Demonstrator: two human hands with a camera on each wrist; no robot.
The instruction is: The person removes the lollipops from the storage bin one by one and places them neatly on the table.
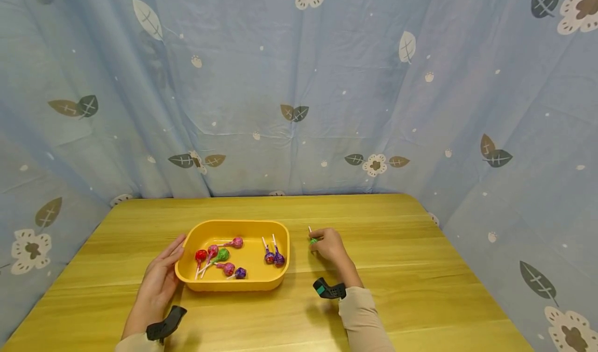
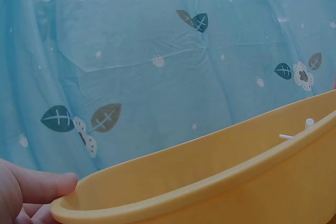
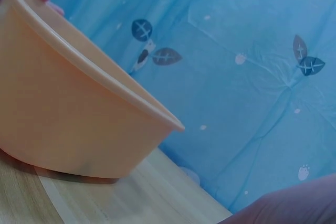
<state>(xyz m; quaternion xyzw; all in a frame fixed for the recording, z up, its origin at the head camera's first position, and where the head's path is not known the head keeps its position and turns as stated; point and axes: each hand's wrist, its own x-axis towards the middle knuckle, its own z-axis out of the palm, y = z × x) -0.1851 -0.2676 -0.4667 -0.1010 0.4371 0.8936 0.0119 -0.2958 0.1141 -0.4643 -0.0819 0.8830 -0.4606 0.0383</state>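
Observation:
A yellow plastic basin (image 1: 233, 286) sits on the table in the head view, with red, pink, green and purple wrapped lollipops inside. My left hand (image 1: 160, 278) rests against its left end, fingers fairly straight along the outside of the rim; the left wrist view shows fingers (image 2: 50, 184) touching that rim. To the right of the basin, my right hand (image 1: 330, 245) pinches a green lollipop (image 1: 313, 241) low over the table, its white stick pointing up. The right wrist view shows only part of that hand, and the lollipop is out of sight there.
The wooden table (image 1: 411, 289) ends at a blue patterned curtain (image 1: 289, 82) behind and at the sides. Two purple lollipops (image 1: 274, 258) lie at the basin's right end; the others, including a green lollipop (image 1: 222, 255), lie toward its left.

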